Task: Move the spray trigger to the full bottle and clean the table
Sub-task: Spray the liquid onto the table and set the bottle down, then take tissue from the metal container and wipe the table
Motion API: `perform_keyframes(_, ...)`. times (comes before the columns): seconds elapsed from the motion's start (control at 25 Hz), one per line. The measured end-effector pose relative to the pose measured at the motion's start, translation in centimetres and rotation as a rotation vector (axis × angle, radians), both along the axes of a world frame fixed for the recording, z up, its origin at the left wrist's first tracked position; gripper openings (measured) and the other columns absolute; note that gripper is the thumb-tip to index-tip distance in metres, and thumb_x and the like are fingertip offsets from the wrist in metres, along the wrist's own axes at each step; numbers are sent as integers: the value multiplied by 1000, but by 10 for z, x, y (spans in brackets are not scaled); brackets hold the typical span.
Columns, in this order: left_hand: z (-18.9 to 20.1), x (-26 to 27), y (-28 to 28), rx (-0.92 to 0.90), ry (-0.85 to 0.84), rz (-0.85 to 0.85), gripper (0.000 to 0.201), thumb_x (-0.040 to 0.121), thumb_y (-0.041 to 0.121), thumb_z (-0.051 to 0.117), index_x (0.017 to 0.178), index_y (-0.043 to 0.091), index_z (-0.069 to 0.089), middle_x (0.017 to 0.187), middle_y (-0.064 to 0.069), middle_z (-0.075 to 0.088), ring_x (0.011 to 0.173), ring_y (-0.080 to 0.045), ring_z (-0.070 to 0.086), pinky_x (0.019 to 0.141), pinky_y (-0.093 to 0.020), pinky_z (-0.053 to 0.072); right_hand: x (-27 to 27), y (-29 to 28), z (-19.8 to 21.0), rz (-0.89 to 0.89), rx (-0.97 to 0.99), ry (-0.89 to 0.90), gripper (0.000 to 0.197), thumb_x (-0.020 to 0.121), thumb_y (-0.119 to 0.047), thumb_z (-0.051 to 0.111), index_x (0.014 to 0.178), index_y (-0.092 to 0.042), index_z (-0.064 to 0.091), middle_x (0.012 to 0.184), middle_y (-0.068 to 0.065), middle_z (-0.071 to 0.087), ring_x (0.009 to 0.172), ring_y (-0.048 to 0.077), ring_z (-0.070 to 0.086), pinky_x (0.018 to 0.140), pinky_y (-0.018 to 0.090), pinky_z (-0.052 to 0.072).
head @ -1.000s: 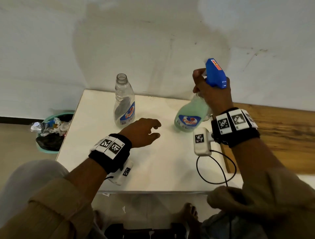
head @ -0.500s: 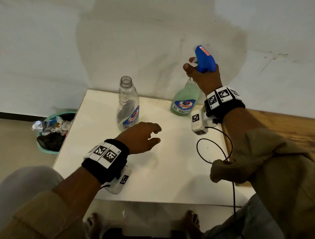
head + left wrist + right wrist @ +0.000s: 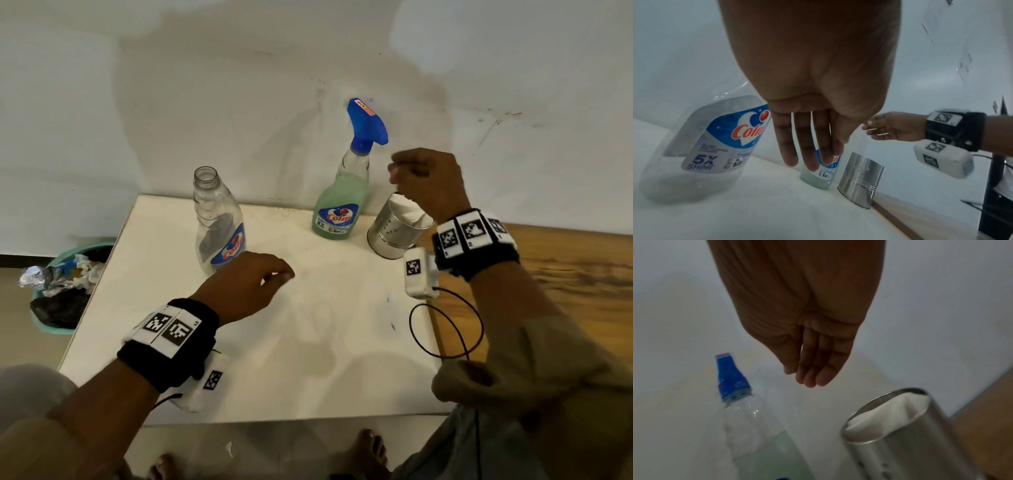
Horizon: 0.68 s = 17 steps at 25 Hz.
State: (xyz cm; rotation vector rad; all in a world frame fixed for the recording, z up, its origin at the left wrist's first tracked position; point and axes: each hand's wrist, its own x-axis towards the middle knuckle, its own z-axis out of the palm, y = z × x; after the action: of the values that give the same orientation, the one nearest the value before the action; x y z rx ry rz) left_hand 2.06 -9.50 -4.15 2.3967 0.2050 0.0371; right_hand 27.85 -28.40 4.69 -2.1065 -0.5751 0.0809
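The full bottle point(image 3: 337, 209) of green liquid stands upright at the back of the white table point(image 3: 308, 377), with the blue spray trigger point(image 3: 366, 125) screwed on top. The empty clear bottle point(image 3: 217, 219) stands uncapped to its left. My right hand point(image 3: 407, 171) hovers just right of the full bottle and above a steel cup point(image 3: 394, 236); in the right wrist view its fingers point(image 3: 812, 369) are straight and hold nothing. My left hand point(image 3: 270, 274) floats over the table in front of the empty bottle point(image 3: 711, 146), fingers point(image 3: 807, 146) relaxed and empty.
The steel cup point(image 3: 910, 451) holds white tissue point(image 3: 890, 415) near the table's right back corner. A green bin point(image 3: 65, 294) of rubbish sits on the floor at the left. A wooden surface point(image 3: 565, 274) adjoins the table on the right. The wall is close behind.
My right hand set the spray bottle down at the back of the table, let go of it and moved right, above the steel cup. The left hand stayed nearly still.
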Motion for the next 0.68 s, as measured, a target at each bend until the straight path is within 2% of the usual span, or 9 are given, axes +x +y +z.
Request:
perform_keyframes(0.08,3,0,1,-38,-113,74,21,92,31,54,103,23,70,100,11,71,82,-1,63,74,-15,48,3,-32,-3,-109,-75,-108,17,83,-16,69,99,-17,75,91,5,76,66,-8,65,68,3,49)
perform_keyframes(0.12,4,1,1,-36,-155,114,21,92,33,54,101,23,71,98,12,72,81,-2,63,74,-18,50,4,-46,-8,-132,-140,-141,15,83,-15,69,96,-18,76,90,4,76,64,-8,62,65,1,45)
perform_keyframes(0.24,7,1,0,47,-183,230,22,90,36,57,97,23,72,89,11,73,75,-7,64,77,-29,54,5,-70,-35,-127,-292,-165,14,84,-11,68,93,-18,77,94,4,75,66,8,58,69,12,46)
perform_keyframes(0.36,9,1,-2,132,-148,309,24,89,40,56,94,22,72,79,9,70,68,-7,59,73,-26,52,12,-67,-53,-78,-391,-246,23,84,-7,64,95,-23,75,103,5,69,81,21,60,82,38,54)
perform_keyframes(0.4,9,0,-4,174,-127,338,26,89,42,54,92,22,71,75,9,67,68,-7,58,71,-26,51,15,-64,-55,-56,-431,-276,26,83,-5,63,96,-24,75,105,5,66,88,24,60,82,41,53)
perform_keyframes(0.52,8,-3,-1,268,-21,435,41,88,51,47,81,19,71,67,3,64,71,-17,62,72,-33,55,20,-53,-56,-11,-587,-316,29,82,-4,63,101,-22,75,110,8,58,105,29,55,77,39,50)
perform_keyframes(0.6,7,-5,3,249,41,442,46,86,56,44,78,19,72,72,1,69,77,-19,65,75,-37,57,23,-47,-57,-46,-649,-339,24,82,-6,66,99,-21,75,110,11,55,104,31,55,73,35,47)
perform_keyframes(0.68,7,-7,2,232,64,414,47,85,57,44,78,20,72,75,1,71,78,-18,64,78,-35,56,25,-43,-58,-97,-657,-318,16,81,-8,70,94,-17,73,110,12,56,101,33,58,71,34,43)
